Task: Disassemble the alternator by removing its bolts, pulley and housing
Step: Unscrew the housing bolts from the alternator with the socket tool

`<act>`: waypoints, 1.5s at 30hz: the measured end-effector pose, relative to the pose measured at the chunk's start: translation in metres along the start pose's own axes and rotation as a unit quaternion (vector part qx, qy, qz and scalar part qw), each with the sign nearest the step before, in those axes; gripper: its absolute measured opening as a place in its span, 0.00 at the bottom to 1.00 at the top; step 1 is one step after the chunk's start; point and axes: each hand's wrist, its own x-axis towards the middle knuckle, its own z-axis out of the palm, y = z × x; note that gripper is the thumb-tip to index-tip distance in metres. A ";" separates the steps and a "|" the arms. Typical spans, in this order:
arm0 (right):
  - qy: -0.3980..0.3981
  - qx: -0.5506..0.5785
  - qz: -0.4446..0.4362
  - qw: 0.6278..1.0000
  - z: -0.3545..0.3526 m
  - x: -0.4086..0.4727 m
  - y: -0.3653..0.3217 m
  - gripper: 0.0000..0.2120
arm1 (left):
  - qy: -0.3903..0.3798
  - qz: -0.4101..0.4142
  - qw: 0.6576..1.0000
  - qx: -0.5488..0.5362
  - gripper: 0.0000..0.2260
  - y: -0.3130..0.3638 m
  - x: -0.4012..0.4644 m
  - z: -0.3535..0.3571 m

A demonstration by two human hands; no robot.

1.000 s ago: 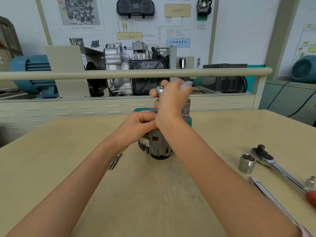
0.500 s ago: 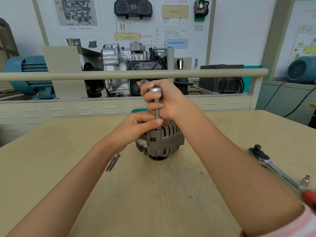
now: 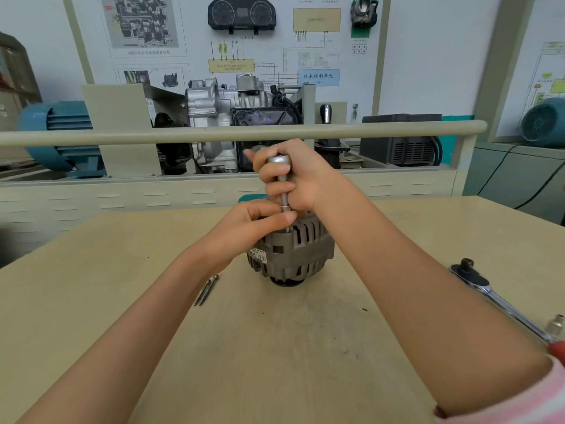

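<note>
Head view: we are on the bolt-removal step, at a housing bolt.

Our right hand (image 3: 293, 175) grips the socket driver (image 3: 282, 185) upright over the alternator (image 3: 293, 255) at mid-desk (image 3: 275, 362); our left hand (image 3: 260, 223) pinches its lower tip. Next, we judge, comes steady turning, keeping the tool square. A ratchet (image 3: 495, 298) lies right.

A grey, slotted alternator (image 3: 295, 250) is seen on a pale beige table (image 3: 91, 301). A shiny silver ratchet (image 3: 495, 298) with a red handle tip and a pink sleeve (image 3: 519, 399) are shown.
</note>
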 end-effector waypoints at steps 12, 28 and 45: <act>0.260 0.059 -0.310 0.913 0.017 0.001 0.026 0.06 | 0.030 0.031 0.999 0.023 0.14 -0.004 0.001 -0.001; 0.181 0.024 -0.184 0.966 0.010 0.000 0.017 0.11 | 0.012 0.031 0.999 0.007 0.11 -0.001 -0.001 0.000; 0.067 0.009 -0.057 0.996 0.007 -0.004 0.007 0.11 | -0.001 0.022 1.000 0.003 0.11 0.001 0.000 -0.002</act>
